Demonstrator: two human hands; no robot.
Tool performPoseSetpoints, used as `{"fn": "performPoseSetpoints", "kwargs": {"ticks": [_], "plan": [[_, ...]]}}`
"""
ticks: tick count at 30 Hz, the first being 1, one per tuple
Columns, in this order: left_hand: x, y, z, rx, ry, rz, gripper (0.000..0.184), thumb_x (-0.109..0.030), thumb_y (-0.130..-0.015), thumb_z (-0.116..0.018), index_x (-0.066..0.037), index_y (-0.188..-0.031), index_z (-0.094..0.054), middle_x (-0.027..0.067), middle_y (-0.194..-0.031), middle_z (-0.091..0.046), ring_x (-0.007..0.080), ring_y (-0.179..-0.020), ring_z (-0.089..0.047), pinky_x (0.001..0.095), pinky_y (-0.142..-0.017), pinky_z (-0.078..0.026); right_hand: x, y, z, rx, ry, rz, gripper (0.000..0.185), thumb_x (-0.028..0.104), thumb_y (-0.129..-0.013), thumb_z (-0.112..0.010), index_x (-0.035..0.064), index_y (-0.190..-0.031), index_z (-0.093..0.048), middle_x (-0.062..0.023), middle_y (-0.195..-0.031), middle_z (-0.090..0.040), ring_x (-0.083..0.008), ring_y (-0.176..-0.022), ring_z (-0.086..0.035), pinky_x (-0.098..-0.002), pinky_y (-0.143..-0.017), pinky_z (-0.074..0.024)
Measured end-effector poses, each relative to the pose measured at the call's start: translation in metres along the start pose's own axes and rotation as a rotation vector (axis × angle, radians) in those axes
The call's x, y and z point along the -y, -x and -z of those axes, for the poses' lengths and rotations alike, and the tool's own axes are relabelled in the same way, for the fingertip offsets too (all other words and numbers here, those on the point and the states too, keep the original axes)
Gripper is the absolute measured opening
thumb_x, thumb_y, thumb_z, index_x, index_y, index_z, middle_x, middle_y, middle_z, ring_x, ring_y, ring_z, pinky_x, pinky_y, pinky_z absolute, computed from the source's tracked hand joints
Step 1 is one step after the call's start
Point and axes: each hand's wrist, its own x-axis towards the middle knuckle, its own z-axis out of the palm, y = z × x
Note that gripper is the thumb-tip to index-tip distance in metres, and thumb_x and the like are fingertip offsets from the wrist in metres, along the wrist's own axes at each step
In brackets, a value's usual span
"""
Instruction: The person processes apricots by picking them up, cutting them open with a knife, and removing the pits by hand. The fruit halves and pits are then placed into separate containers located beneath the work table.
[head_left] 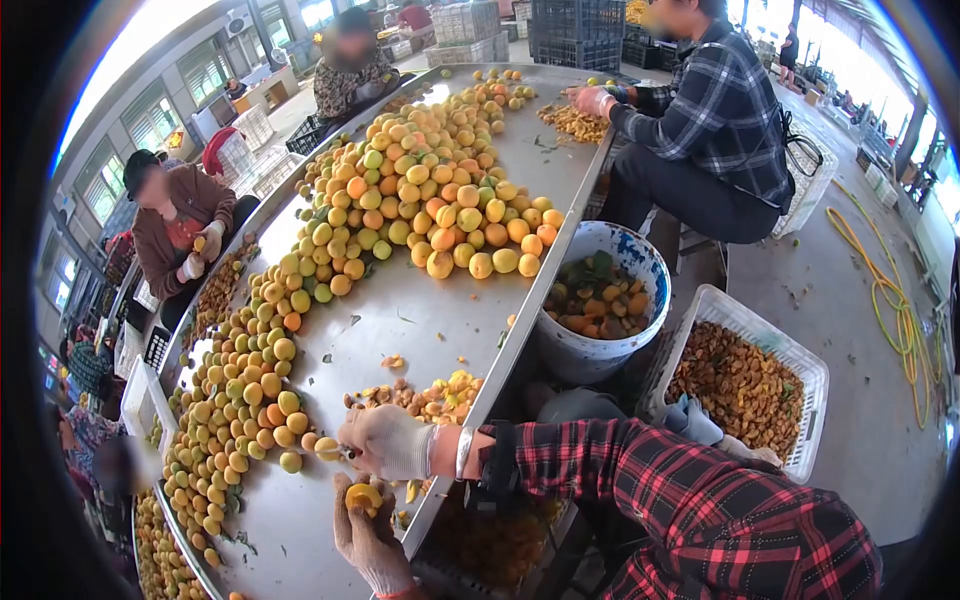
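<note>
My left hand [365, 545], in a pale knitted glove, holds a cut apricot [363, 496] between thumb and fingers, its orange flesh showing. Just above it, my gloved right hand [388, 442] is closed around a small tool [347, 453], of which only a short metal part shows. A whole apricot [327, 448] sits right at that metal part; I cannot tell whether they touch. Beneath and behind my right hand lies a heap of apricot pieces [455, 395] on the metal table [400, 320]. Whole apricots [265, 390] form a long pile beyond both hands.
By the table's edge stands a white bucket [590, 355] holding dark leaves and fruit. Next to it, a white crate [815, 400] holds many brown pits or pieces. Co-workers sit around the table: one in checked plaid [710, 110], another in a brown jacket [185, 215]. A yellow hose [900, 310] lies on the floor.
</note>
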Motion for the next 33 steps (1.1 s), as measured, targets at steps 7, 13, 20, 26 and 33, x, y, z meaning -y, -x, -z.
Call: {"fn": "performPoseSetpoints", "kwargs": {"ticks": [7,13,20,26,33], "plan": [[-0.051,0.018,-0.001,0.601,-0.330,0.304,0.042,-0.008,-0.092,-0.054,0.009,-0.130,-0.054,0.0173,-0.124,-0.061,0.0240,-0.110,-0.061,0.0333,-0.096,-0.048,-0.012,-0.011,0.011,0.278,0.354,-0.213,0.031,0.032,-0.080,-0.059,0.0045,-0.093,-0.069,-0.0209,-0.101,-0.067,-0.0350,-0.091,-0.068,-0.0439,-0.074,-0.0545],[-0.026,0.002,0.036,0.334,-0.421,0.192,0.031,-0.002,-0.085,-0.058,0.001,-0.115,-0.067,0.0071,-0.104,-0.070,0.0129,-0.094,-0.061,0.0289,-0.086,-0.049,-0.031,-0.008,0.001,0.077,-0.084,-0.139,0.015,0.016,-0.082,-0.060,0.0018,-0.084,-0.064,-0.0242,-0.085,-0.065,-0.0405,-0.080,-0.065,-0.0470,-0.069,-0.0512],[-0.018,-0.071,0.090,-0.159,-0.913,-0.030,0.041,-0.019,-0.082,-0.066,0.001,-0.117,-0.062,0.0140,-0.097,-0.070,0.0259,-0.091,-0.067,0.0330,-0.088,-0.051,-0.018,-0.012,0.010,0.138,-0.199,-0.049,0.014,0.012,-0.091,-0.058,-0.0017,-0.091,-0.062,-0.0204,-0.080,-0.065,-0.0347,-0.074,-0.065,-0.0415,-0.066,-0.0508],[0.009,-0.170,0.124,-0.193,-1.380,-0.200,0.063,-0.025,-0.078,-0.072,-0.003,-0.132,-0.048,0.0198,-0.133,-0.053,0.0382,-0.121,-0.053,0.0428,-0.101,-0.045,0.017,-0.024,0.030,0.215,-0.564,-0.531,0.019,0.014,-0.097,-0.053,-0.0019,-0.104,-0.062,-0.0066,-0.080,-0.068,-0.0098,-0.064,-0.060,-0.0255,-0.058,-0.0488],[0.035,-0.185,0.118,-0.138,-1.492,-0.095,0.053,-0.016,-0.078,-0.072,-0.004,-0.126,-0.055,0.0168,-0.122,-0.060,0.0381,-0.111,-0.059,0.0438,-0.095,-0.049,0.016,-0.021,0.031,0.257,-0.762,-0.575,0.021,0.016,-0.101,-0.049,0.0018,-0.108,-0.062,0.0013,-0.079,-0.059,-0.0033,-0.060,-0.051,-0.0195,-0.051,-0.0431]]}}
